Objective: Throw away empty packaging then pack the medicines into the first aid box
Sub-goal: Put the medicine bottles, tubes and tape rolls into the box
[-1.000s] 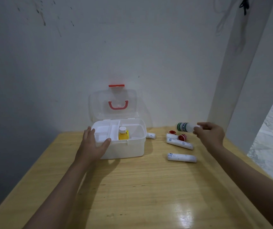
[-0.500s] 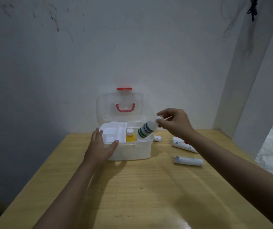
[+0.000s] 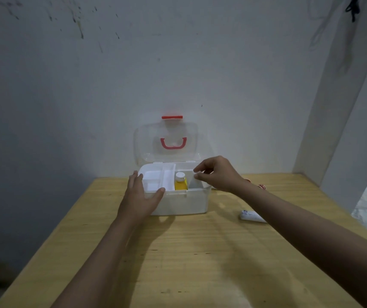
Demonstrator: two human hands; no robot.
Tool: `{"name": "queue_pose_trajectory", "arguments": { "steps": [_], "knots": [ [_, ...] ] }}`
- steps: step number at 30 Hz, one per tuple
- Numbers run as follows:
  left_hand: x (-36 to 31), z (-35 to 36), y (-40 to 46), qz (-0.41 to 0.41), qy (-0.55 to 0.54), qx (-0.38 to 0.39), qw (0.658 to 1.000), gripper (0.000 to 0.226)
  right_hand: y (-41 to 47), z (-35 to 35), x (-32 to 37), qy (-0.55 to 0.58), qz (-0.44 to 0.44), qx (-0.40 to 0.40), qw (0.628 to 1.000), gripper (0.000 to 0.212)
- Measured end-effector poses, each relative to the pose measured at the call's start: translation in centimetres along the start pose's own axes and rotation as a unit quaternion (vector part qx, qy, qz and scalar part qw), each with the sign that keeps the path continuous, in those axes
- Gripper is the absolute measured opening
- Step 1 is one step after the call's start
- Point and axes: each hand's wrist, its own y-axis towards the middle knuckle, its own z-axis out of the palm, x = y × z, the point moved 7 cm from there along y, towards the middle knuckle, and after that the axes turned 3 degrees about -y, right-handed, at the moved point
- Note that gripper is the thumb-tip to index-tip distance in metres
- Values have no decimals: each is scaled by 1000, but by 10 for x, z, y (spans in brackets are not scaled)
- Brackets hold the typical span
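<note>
While mostly behind the right hand (image 3: 219, 174), bottle (image 3: 197, 176) indistinct.

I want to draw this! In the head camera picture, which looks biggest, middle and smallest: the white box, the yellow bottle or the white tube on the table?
1. First aid box, clearly largest.
2. White tube.
3. Yellow bottle.
Both are partly hidden, so their order is unsure.

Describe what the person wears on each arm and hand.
Nothing that shows. The left hand and right hand are bare, with no gloves, rings or watch visible. Both forearms are uncovered down to the bottom edge of the frame; no sleeve comes into view.
</note>
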Motion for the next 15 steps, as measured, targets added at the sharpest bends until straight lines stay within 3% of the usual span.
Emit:
{"name": "queue_pose_trajectory", "arguments": {
  "steps": [4,8,15],
  "knots": [
    [1,0,1,-2,-1,-1,1000,85,-4,-3,4,1,-9,21,1000,21],
    [3,0,1,-5,-2,-2,1000,85,-18,-31,-13,27,3,-15,1000,18],
    [3,1,3,-5,-1,-9,1000,84,-83,-77,-98,-50,83,0,995,19]
  ]
}}
